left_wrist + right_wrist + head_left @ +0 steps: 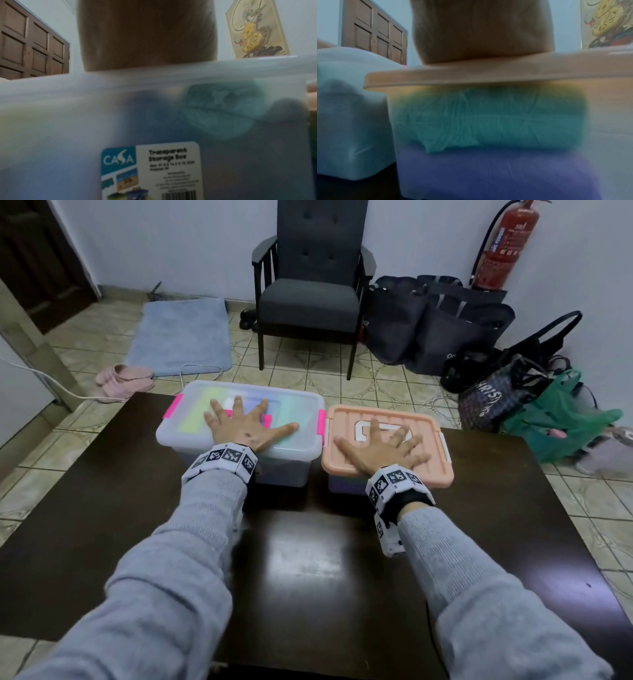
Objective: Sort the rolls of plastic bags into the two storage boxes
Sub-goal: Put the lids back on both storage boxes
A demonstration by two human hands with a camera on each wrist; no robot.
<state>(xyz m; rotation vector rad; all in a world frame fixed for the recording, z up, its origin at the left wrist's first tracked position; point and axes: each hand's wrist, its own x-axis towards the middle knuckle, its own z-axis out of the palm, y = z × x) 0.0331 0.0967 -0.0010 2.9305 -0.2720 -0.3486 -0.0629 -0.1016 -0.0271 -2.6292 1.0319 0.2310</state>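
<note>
A: The hands?
B: Both spread flat; left hand (pixel 245 426) on the clear box (pixel 239 419) lid, right hand (pixel 380 448) on the peach-lidded box (pixel 387 446); centre frame.
A: Rolls?
B: Inside; a green roll (pixel 488 116) above a purple roll (pixel 496 173).

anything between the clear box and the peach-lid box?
Nothing: head view shows a narrow bare gap of dark table between clear box and peach-lid box.
</note>
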